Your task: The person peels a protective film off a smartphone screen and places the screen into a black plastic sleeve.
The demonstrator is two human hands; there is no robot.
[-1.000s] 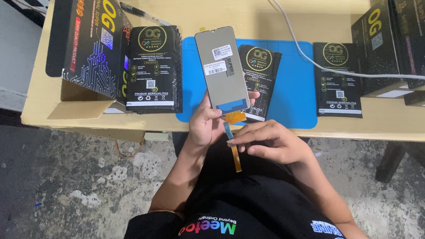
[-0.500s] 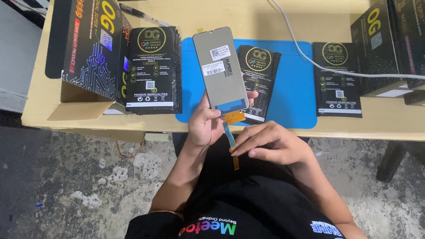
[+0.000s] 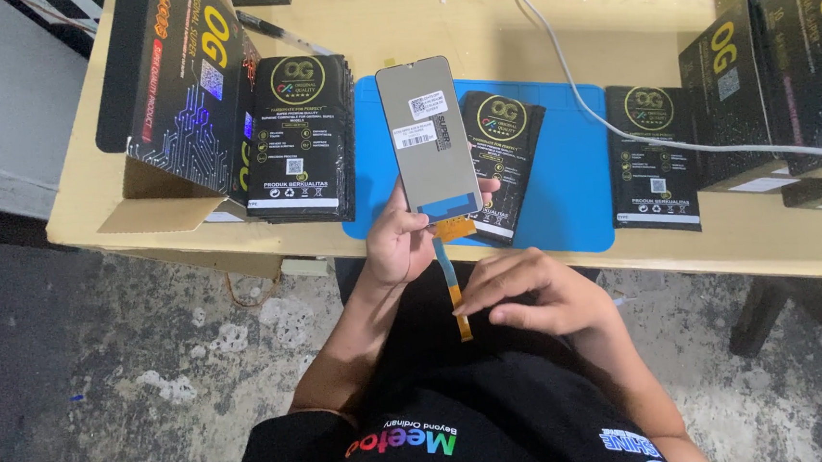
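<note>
My left hand (image 3: 402,244) grips the lower end of a grey phone screen panel (image 3: 427,138), held upright over the table's front edge with white stickers on its back. An orange and teal flex ribbon (image 3: 451,281) hangs down from the panel's bottom. My right hand (image 3: 538,294) sits below it over my lap, fingertips pinching the ribbon near its lower end. Behind the panel lies a blue work mat (image 3: 562,177) with a black flat package (image 3: 501,162) on it.
A wooden table (image 3: 397,25) carries a stack of black packages (image 3: 296,138) and an open black box (image 3: 184,83) at left, another black package (image 3: 654,151) and black boxes (image 3: 785,60) at right. A grey cable (image 3: 605,116) crosses the mat. Concrete floor lies below.
The panel has shifted slightly; my right hand has slid a little along the hanging ribbon. Both hands keep their hold.
</note>
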